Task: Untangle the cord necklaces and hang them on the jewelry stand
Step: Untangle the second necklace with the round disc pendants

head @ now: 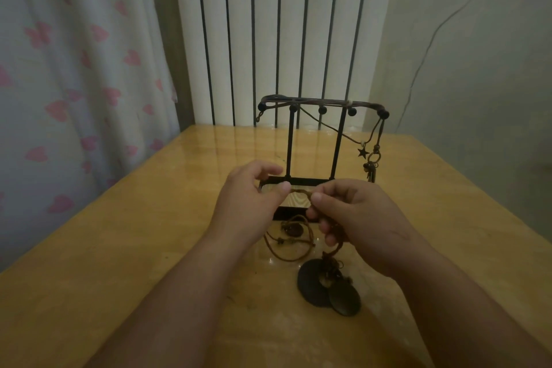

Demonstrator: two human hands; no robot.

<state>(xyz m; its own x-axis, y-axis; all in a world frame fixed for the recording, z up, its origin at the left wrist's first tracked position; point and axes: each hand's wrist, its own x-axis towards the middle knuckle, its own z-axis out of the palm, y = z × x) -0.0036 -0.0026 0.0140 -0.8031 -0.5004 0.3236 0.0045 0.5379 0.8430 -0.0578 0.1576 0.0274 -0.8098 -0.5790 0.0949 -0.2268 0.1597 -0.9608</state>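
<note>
Cord necklace (300, 190): a short brown stretch is held taut between both hands, low, just in front of the base of the jewelry stand (289, 143).

- Left hand (248, 203) pinches one end between thumb and fingertip.
- Right hand (358, 218) is curled round the rest, thumb on top.
- Below the right hand the cord drops to two dark disc pendants (328, 290) lying on the table (119, 233).
- Another cord loop (291, 237) lies on the table between my wrists. Same necklace or still knotted to it: cannot tell.

The held stretch runs left-right, roughly parallel to the stand's top bar (321, 104), which sits above and beyond both hands. The bar already carries cords, and a star pendant (363, 153) hangs near its right end.

Judgement: the lift goes up and away from me. The left hand is nearer the bar's left end, where less hangs.
</note>
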